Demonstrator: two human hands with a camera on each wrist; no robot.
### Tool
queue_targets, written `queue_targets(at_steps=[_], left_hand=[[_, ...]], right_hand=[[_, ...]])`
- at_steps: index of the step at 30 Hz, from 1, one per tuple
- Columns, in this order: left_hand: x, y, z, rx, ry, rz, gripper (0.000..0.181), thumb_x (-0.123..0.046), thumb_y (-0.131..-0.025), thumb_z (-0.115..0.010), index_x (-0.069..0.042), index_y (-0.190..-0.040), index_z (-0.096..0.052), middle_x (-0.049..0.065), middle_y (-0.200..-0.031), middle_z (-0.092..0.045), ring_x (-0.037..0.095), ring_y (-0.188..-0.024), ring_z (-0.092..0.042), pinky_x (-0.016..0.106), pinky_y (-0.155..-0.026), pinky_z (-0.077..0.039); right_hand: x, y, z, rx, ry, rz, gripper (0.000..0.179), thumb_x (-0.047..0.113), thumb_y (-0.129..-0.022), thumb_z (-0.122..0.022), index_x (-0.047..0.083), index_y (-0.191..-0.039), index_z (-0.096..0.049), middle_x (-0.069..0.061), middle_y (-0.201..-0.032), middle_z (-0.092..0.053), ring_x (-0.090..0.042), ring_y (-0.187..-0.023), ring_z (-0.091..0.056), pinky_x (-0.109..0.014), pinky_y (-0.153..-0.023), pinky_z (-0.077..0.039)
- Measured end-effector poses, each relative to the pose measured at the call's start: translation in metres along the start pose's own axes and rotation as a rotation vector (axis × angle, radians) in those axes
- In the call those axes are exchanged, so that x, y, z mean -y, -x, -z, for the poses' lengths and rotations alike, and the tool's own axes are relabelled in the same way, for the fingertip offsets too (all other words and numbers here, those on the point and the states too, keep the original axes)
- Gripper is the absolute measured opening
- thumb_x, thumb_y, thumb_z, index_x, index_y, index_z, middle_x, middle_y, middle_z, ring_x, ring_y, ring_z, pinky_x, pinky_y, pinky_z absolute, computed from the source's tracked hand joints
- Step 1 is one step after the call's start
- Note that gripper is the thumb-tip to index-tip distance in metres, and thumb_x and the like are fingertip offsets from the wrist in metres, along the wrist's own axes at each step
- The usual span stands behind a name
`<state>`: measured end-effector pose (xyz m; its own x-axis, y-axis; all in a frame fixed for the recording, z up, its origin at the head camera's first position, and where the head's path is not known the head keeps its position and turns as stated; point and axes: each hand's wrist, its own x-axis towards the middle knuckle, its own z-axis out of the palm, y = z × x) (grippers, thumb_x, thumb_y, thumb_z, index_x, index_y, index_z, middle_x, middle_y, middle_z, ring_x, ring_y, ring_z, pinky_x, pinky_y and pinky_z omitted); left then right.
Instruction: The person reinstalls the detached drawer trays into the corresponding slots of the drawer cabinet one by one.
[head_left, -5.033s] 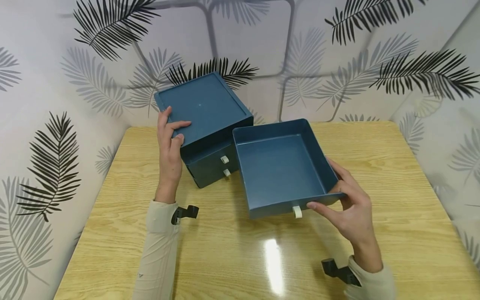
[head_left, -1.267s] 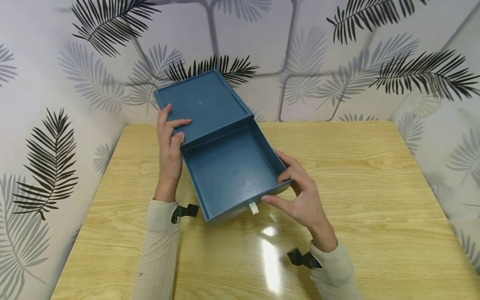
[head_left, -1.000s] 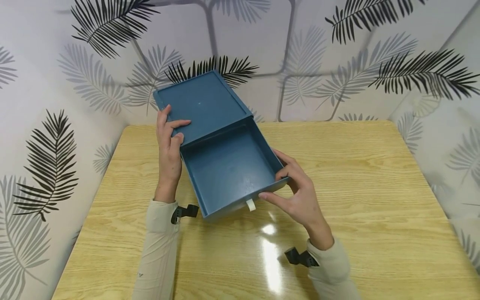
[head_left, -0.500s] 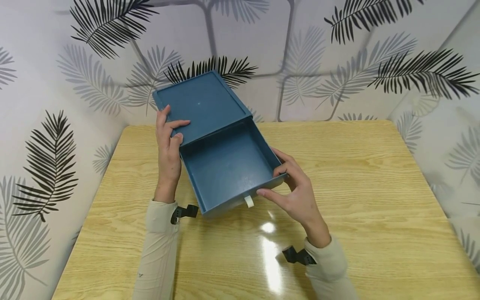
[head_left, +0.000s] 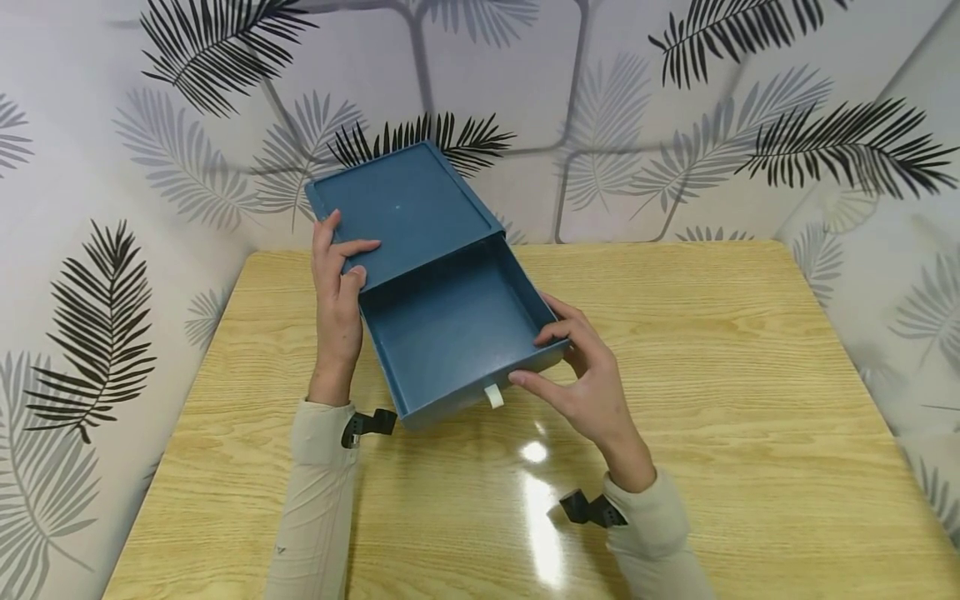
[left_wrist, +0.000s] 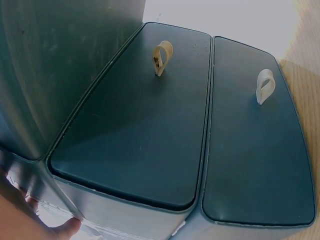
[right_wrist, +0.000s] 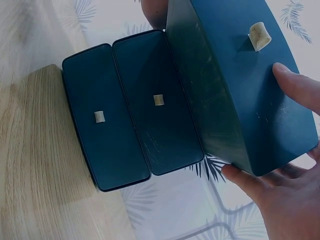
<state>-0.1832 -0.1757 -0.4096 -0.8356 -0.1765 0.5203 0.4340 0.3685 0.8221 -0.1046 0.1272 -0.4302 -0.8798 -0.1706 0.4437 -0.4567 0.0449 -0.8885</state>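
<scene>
In the head view a dark blue drawer cabinet (head_left: 405,212) stands at the back of the table. A shallow blue drawer (head_left: 457,325) juts far out of its top opening, its back part hidden inside. My left hand (head_left: 337,308) rests against the cabinet's left side, with fingers spread onto its top. The drawer's front right corner is gripped by my right hand (head_left: 581,371), thumb on the front face and fingers at the side and over the rim. A pale tab (head_left: 493,396) sticks out of the drawer front. Two shut lower drawers (right_wrist: 132,105) show in the right wrist view.
The wooden table (head_left: 750,400) stretches around the cabinet and toward the front. A patterned wall (head_left: 675,125) with leaf prints rises behind it. Wrist cameras (head_left: 592,508) are strapped on both sleeves.
Five seconds ago the drawer was apart from the cabinet, to its right. It has moved left into the top opening, then slid slightly inward. My left hand has stayed in place.
</scene>
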Motion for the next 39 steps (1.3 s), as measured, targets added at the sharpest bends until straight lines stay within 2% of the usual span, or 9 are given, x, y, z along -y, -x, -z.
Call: queue_targets(at_steps=[5, 10, 19, 24, 27, 32, 35, 39], left_hand=[[0.001, -0.002, -0.001, 0.000, 0.008, -0.003, 0.042, -0.023, -0.094, -0.043, -0.006, -0.122, -0.070, -0.001, -0.170, -0.030, 0.019, -0.165, -0.002, 0.046, -0.133, -0.001], [0.000, -0.001, 0.000, 0.001, 0.014, -0.004, 0.043, -0.025, -0.095, -0.043, -0.006, -0.122, -0.070, -0.001, -0.170, -0.030, 0.020, -0.165, -0.001, 0.048, -0.133, -0.001], [0.002, 0.001, 0.000, 0.003, 0.006, -0.010, 0.042, -0.025, -0.096, -0.043, -0.006, -0.123, -0.070, 0.000, -0.171, -0.029, 0.024, -0.165, -0.001, 0.050, -0.132, -0.002], [0.002, 0.001, 0.000, 0.007, -0.006, -0.006, 0.043, -0.026, -0.096, -0.042, -0.007, -0.123, -0.070, -0.001, -0.171, -0.029, 0.024, -0.165, -0.002, 0.051, -0.132, -0.002], [0.001, 0.002, 0.000, 0.010, -0.005, -0.003, 0.043, -0.026, -0.096, -0.042, -0.008, -0.123, -0.070, -0.002, -0.171, -0.029, 0.020, -0.165, -0.002, 0.051, -0.132, -0.002], [0.002, 0.002, 0.000, 0.007, 0.000, -0.009, 0.042, -0.025, -0.097, -0.043, -0.007, -0.123, -0.070, -0.001, -0.171, -0.029, 0.021, -0.165, -0.002, 0.051, -0.132, -0.002], [0.003, 0.002, 0.000, 0.004, -0.001, -0.011, 0.042, -0.024, -0.097, -0.043, -0.006, -0.123, -0.070, 0.000, -0.171, -0.029, 0.021, -0.165, -0.003, 0.051, -0.132, -0.003], [0.003, 0.002, 0.000, 0.006, 0.000, -0.008, 0.041, -0.023, -0.096, -0.042, -0.007, -0.123, -0.070, -0.002, -0.171, -0.029, 0.017, -0.165, -0.004, 0.050, -0.132, -0.003]], right_hand=[[-0.001, -0.001, -0.001, -0.008, 0.001, -0.003, 0.046, -0.013, -0.074, -0.084, -0.005, -0.113, -0.062, -0.011, -0.162, -0.046, -0.041, -0.142, -0.050, -0.022, -0.107, -0.050], [-0.001, -0.001, -0.004, -0.007, 0.001, -0.015, 0.050, -0.011, -0.076, -0.083, -0.005, -0.122, -0.062, -0.010, -0.163, -0.044, -0.040, -0.143, -0.050, -0.022, -0.106, -0.051], [-0.002, 0.000, -0.006, -0.019, 0.022, -0.035, 0.073, -0.008, -0.077, -0.084, 0.008, -0.144, -0.059, -0.006, -0.163, -0.044, -0.031, -0.146, -0.048, -0.022, -0.106, -0.051], [-0.002, 0.001, -0.006, -0.030, 0.029, -0.058, 0.080, -0.007, -0.078, -0.084, 0.015, -0.150, -0.055, -0.004, -0.163, -0.044, -0.030, -0.146, -0.048, -0.022, -0.108, -0.049], [-0.003, 0.001, -0.007, -0.033, 0.033, -0.067, 0.083, -0.005, -0.079, -0.084, 0.019, -0.152, -0.053, -0.002, -0.163, -0.044, -0.031, -0.147, -0.048, -0.032, -0.111, -0.050], [-0.005, 0.001, -0.008, -0.037, 0.034, -0.063, 0.085, -0.004, -0.080, -0.084, 0.022, -0.154, -0.051, -0.001, -0.163, -0.045, -0.033, -0.147, -0.047, -0.058, -0.113, -0.046], [-0.006, 0.000, -0.009, -0.041, 0.032, -0.067, 0.087, -0.004, -0.080, -0.083, 0.023, -0.155, -0.050, -0.003, -0.162, -0.045, -0.034, -0.147, -0.047, -0.062, -0.113, -0.044], [-0.007, -0.001, -0.011, -0.045, 0.022, -0.085, 0.089, -0.003, -0.081, -0.083, 0.025, -0.157, -0.047, -0.003, -0.163, -0.044, -0.034, -0.147, -0.047, -0.061, -0.113, -0.044]])
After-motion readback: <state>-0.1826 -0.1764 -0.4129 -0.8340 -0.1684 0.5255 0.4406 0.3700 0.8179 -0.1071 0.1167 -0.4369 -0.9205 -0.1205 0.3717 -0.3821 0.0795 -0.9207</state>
